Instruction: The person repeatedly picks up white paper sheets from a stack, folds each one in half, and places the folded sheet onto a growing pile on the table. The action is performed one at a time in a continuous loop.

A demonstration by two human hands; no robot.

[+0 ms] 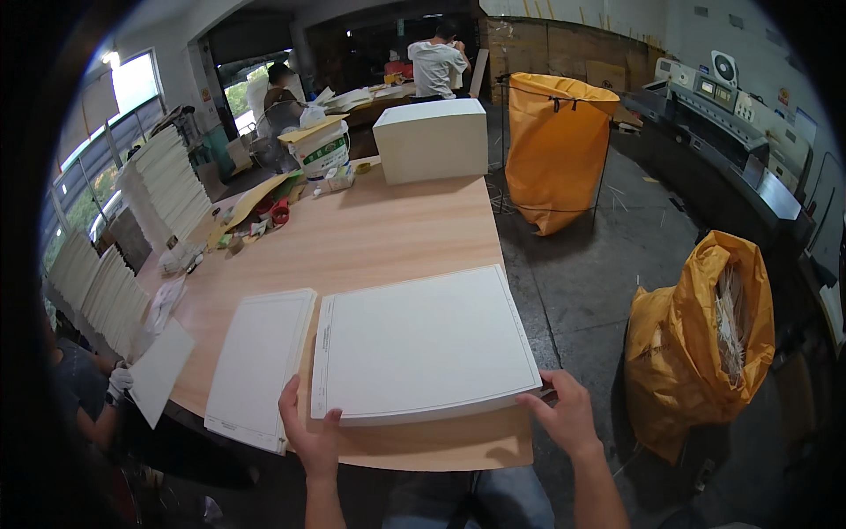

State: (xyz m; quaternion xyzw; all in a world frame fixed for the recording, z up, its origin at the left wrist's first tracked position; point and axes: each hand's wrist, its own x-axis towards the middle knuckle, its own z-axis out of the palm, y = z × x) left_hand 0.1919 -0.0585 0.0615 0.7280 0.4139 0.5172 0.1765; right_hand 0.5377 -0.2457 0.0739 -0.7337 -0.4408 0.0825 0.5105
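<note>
A thick stack of large white paper sheets (427, 344) with thin printed border lines lies near the table's front edge. At its near left corner is my left hand (313, 436), thumb by the front edge and fingers beside the left side, spread apart. My right hand (568, 414) is at the near right corner, thumb toward the front edge and fingers by the right side, also apart. Neither hand visibly closes around the paper. A second, narrower-looking stack of printed sheets (260, 366) lies just left of my left hand.
The wooden table (397, 225) carries a white box-like paper stack (432, 145), a bucket (322, 154) and scattered scraps. At left, a gloved co-worker's hand (119, 381) holds a sheet. Orange sacks (560, 150) and a machine (714, 115) stand right; two people work behind.
</note>
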